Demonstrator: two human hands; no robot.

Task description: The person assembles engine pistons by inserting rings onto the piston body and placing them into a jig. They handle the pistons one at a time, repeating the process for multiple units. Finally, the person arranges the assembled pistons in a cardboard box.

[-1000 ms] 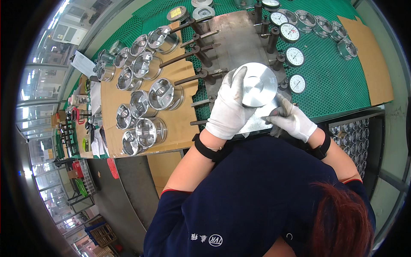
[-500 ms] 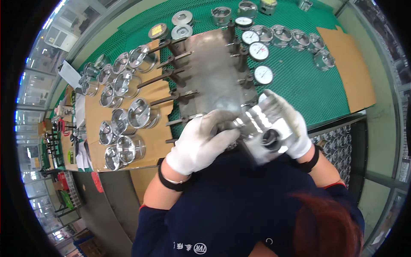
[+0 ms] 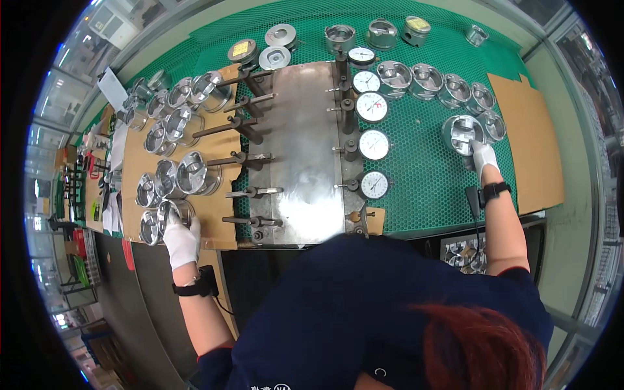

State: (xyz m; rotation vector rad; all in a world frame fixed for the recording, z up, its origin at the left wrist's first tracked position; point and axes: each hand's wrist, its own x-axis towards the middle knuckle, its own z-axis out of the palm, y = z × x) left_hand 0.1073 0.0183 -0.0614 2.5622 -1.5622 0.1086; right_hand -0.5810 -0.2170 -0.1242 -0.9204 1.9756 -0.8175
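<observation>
On the left, a cluster of pistons (image 3: 197,174) stands on brown cardboard (image 3: 218,224) over the table (image 3: 422,218). The gloved left hand (image 3: 182,239) is at the cluster's near edge, its fingers laid over the rim of the front piston (image 3: 185,209); whether they grip cannot be told. Rods (image 3: 234,125) on posts line the left side of a bare metal plate (image 3: 302,140), five dials (image 3: 373,144) its right. Farther right, on the green mat (image 3: 422,185), the gloved right hand (image 3: 485,159) touches the near side of the big piston (image 3: 460,132), fingers partly hidden, their hold unclear. That piston stands upright just beside the end piston (image 3: 495,125) of a curved row, near another cardboard sheet (image 3: 534,146).
</observation>
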